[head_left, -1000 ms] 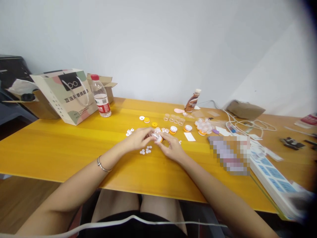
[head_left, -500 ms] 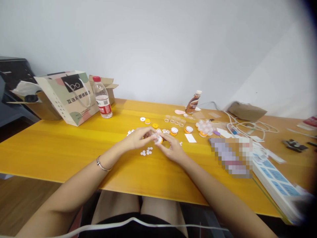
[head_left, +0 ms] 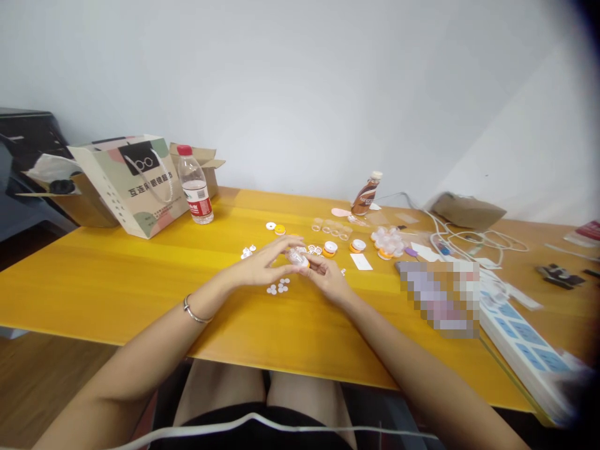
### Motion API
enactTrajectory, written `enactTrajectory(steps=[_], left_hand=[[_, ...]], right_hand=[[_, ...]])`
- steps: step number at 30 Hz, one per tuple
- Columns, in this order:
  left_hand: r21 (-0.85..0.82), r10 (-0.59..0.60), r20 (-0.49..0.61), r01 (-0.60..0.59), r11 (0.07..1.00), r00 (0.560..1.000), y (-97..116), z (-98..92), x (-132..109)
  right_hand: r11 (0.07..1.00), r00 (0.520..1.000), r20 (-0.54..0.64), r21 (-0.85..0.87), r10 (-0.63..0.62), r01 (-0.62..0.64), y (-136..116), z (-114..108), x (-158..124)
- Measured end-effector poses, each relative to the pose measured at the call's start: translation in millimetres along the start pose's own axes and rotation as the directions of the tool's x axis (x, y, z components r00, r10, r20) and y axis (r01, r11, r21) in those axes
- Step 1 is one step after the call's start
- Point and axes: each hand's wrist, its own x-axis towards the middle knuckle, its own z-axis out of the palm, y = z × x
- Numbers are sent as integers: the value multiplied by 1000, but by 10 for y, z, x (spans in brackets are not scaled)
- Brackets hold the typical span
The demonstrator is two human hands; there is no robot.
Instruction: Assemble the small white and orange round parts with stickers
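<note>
Between my two hands, above the table, is a small clear plastic capsule with an orange rim (head_left: 299, 258), tilted with its clear end toward the left. My left hand (head_left: 265, 262) has its thumb and fingers around the clear end. My right hand (head_left: 329, 279) pinches the orange end from the right. Small white discs (head_left: 280, 286) lie just below my left hand, with small white pieces (head_left: 247, 251) to its left. Behind the hands are white openwork wheels (head_left: 315, 249) and a yellow disc (head_left: 280, 229) beside a white ring (head_left: 270, 225).
White-and-orange round pieces (head_left: 330, 248), clear cups (head_left: 332, 228) and a cluster of clear capsules (head_left: 388, 240) stand right of centre. A water bottle (head_left: 197, 194) and paper bag (head_left: 145, 187) are on the left. A brown drink bottle (head_left: 367, 194) stands behind; a power strip (head_left: 525, 350) lies right.
My left hand's fingers have lifted and spread over the capsule, whose clear part shows more. My right fingers have shifted to its orange end. A yellow disc behind is now mostly covered.
</note>
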Motion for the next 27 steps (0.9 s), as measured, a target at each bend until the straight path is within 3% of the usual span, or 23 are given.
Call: enactTrajectory(steps=[4, 9, 13, 16, 18, 21, 23, 27], left_hand=[[98, -147, -51, 152, 983, 988, -52, 28, -8], [27, 1, 73, -3, 1000, 997, -58, 8, -19], [68, -186, -57, 190, 979, 981, -41, 2, -19], [79, -108, 35, 105, 991, 994, -30, -12, -9], [77, -57, 16, 56, 995, 998, -23, -13, -4], [141, -203, -77, 212, 967, 976, -23, 16, -4], [173, -269, -58, 275, 946, 961, -23, 43, -8], [170, -176, -52, 182, 968, 983, 2, 73, -22]], right_hand=[[1000, 1000, -15, -7, 12, -12, 13, 0, -2], [999, 1000, -10, -22, 25, -26, 42, -10, 0], [999, 999, -19, -37, 27, -28, 58, -15, 0], [996, 998, 2, -63, 57, -56, 73, -23, 1], [997, 998, -9, -62, 55, -56, 82, -26, 5], [998, 999, -35, -54, 40, -42, 84, -26, 6], [997, 999, -21, -64, 45, -46, 77, -32, -2], [997, 999, 42, -70, 31, -28, 53, -64, -24]])
